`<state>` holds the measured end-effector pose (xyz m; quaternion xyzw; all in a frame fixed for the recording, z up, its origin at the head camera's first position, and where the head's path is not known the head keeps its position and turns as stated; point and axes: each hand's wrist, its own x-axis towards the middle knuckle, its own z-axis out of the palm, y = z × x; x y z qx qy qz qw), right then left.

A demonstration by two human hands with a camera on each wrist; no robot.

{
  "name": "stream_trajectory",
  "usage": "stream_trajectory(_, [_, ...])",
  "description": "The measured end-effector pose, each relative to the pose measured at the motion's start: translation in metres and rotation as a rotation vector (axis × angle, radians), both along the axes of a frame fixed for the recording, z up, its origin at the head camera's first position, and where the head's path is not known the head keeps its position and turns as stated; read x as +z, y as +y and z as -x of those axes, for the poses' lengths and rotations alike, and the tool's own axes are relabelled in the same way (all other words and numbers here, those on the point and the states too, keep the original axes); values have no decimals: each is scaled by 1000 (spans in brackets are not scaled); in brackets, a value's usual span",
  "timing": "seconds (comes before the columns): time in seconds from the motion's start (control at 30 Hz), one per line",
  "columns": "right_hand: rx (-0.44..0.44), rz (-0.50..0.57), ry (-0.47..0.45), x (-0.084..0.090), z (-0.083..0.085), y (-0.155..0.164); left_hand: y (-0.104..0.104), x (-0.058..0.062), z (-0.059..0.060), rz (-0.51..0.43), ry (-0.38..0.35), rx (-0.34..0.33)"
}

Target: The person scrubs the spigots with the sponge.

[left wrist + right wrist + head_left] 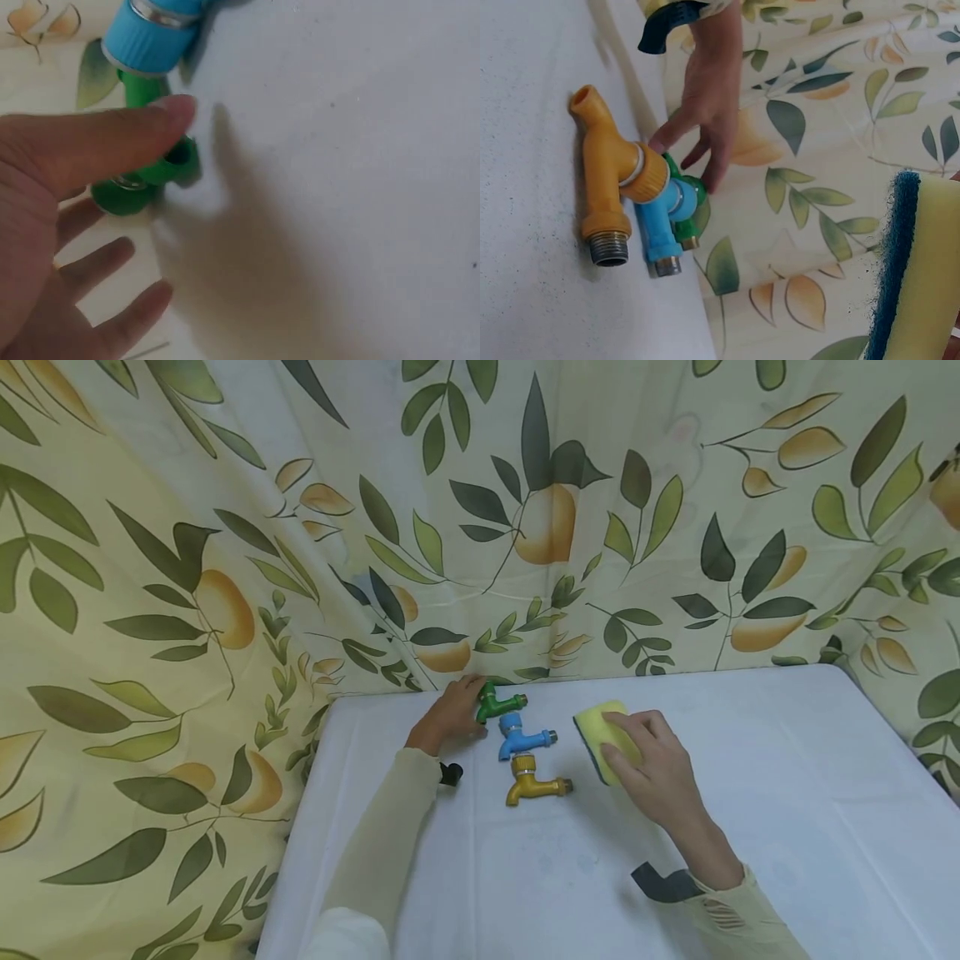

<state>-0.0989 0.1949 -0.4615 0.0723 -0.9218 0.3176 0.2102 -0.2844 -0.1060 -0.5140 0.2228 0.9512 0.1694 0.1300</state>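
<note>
Three plastic taps lie in a row on the white table: a green tap [498,702] at the back, a blue tap [522,738] in the middle and a yellow tap [536,782] in front. My left hand [456,708] is at the green tap, its thumb [142,135] stretched across it and the other fingers spread on the far side. My right hand [662,768] grips a yellow sponge [600,724] with a dark scouring layer, held to the right of the taps. Only the sponge's edge and a sliver of fingers show in the right wrist view.
The white-covered table [787,777] ends just behind the green tap. A curtain [480,552] printed with leaves and fruit hangs along its back and left side. Dark straps [663,883] sit at both wrists.
</note>
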Motion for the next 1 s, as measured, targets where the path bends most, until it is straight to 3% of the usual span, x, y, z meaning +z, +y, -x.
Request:
stream_trajectory(0.17, [10, -1, 0, -2, 0, 0, -4, -9, 7, -66, -76, 26])
stream_trajectory(0.3, [12, -5, 1, -2, -1, 0, -9, -18, 7, -153, -71, 94])
stream_trajectory(0.43, [4, -10, -1, -3, -1, 1, -18, -22, -2, -228, -23, 153])
stream_trajectory(0.57, [-3, -20, -9, -3, -1, 2, -29, -16, -23, -306, 78, 169])
stream_trajectory(0.77, [11, -4, -36, 0, 1, -2, -29, 6, -66, -468, 213, 75])
stream_trajectory(1.0, [7, 52, -46, 8, 9, -21, -7, 39, -118, -593, 231, -32])
